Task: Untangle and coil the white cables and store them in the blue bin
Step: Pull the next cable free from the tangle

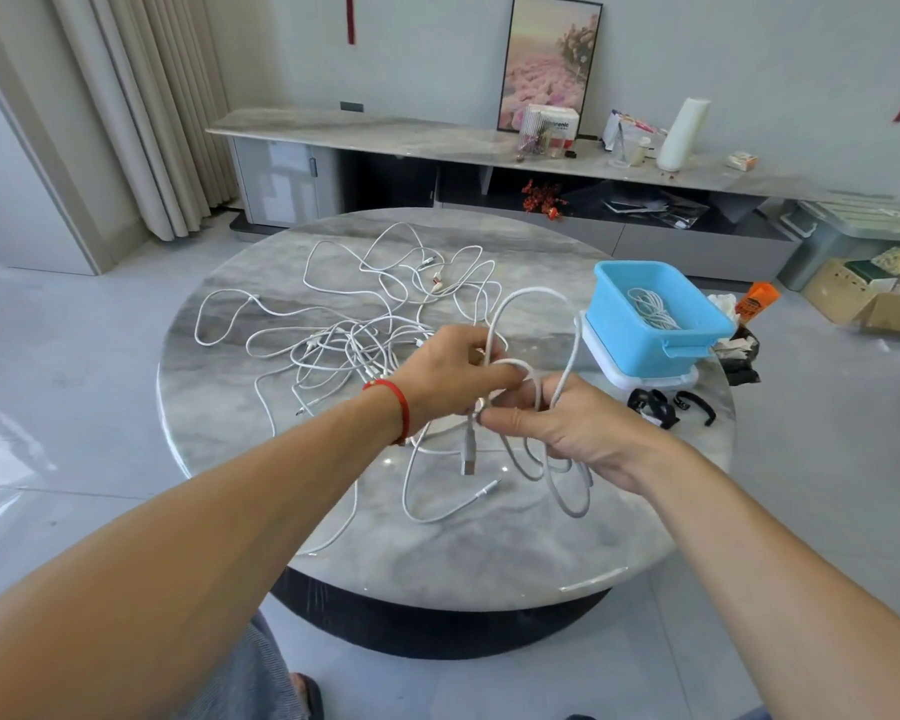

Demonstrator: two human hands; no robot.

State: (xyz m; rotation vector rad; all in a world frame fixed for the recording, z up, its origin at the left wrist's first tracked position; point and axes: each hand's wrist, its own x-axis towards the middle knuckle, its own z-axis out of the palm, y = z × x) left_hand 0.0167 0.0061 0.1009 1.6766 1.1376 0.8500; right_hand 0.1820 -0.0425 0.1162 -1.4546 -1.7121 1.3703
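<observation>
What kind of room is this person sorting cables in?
Most likely a home living room. A long low cabinet runs along the wall with a framed picture leaning on it, curtains hang at the left, and the cables lie on a round marble coffee table.

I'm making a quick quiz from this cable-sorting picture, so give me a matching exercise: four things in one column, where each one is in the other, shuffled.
Things:
1. coiled white cable
2. tangled white cables
3. red string bracelet
4. framed flower picture

Places:
A. leaning on the wall
B. inside the blue bin
C. left wrist
D. spread on the round marble table

Pairs: 1-B, 2-D, 3-C, 4-A
</observation>
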